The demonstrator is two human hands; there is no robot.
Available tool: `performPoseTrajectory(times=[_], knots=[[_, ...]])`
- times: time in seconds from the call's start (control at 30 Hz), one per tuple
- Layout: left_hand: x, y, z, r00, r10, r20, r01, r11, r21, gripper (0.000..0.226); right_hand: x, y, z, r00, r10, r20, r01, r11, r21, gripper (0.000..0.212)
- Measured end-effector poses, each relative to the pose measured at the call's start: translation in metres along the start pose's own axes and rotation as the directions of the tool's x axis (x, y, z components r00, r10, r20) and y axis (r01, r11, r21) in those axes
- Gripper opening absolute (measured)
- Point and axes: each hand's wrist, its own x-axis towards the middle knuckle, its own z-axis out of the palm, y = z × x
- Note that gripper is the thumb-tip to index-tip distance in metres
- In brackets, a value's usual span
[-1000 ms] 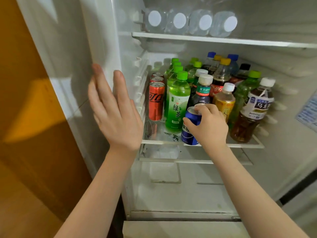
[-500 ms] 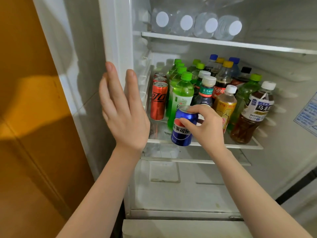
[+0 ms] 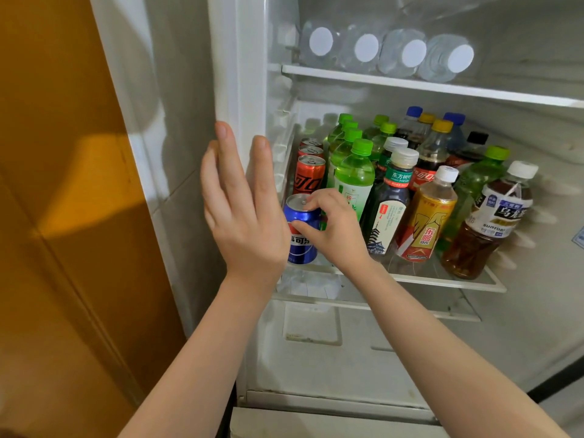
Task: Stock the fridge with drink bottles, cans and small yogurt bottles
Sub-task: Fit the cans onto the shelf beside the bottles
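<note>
Blue can (image 3: pixel 301 248) is clasped by the right grip (image 3: pixel 331 230) at the shelf's (image 3: pixel 442 282) front-left corner. The left grip (image 3: pixel 245 216) is held flat, fingers straight, empty.

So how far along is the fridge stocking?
Done: bottles and three red cans stand on the middle shelf; water bottles lie on the top one. In hand: the right hand grips a blue can at the shelf's front left, before the red cans; the left hand is open by the frame. Left: no yogurt bottles show.
</note>
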Motion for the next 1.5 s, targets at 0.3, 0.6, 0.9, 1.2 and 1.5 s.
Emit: performPoseTrajectory(times=[0.3,0.6,0.9,1.2,1.5], knots=[[0.002,0.0,0.003,1.0,0.013,0.0,-0.013,1.0,0.0,0.057,0.004,0.006,-0.008,0.999,0.003,0.053,0.004,0.99,-0.139,0.028],[-0.085,0.017,-0.016,0.981,0.097,0.169,-0.014,0.899,-0.437,0.038,-0.077,0.03,-0.027,0.988,0.082,-0.131,-0.108,0.972,-0.21,0.024],[-0.123,0.05,0.011,0.714,-0.337,0.613,0.667,0.592,-0.452,0.055,-0.122,0.071,-0.045,0.978,0.207,-0.037,-0.201,0.867,-0.456,0.025],[-0.125,0.05,0.045,0.594,-0.47,0.653,0.725,0.664,-0.182,0.072,-0.131,0.083,-0.05,0.989,0.144,0.041,-0.108,0.875,-0.472,0.04],[-0.121,0.052,0.064,0.533,-0.572,0.624,0.739,0.674,-0.015,0.074,-0.136,0.09,-0.042,0.995,0.101,-0.02,-0.099,0.886,-0.452,0.044]])
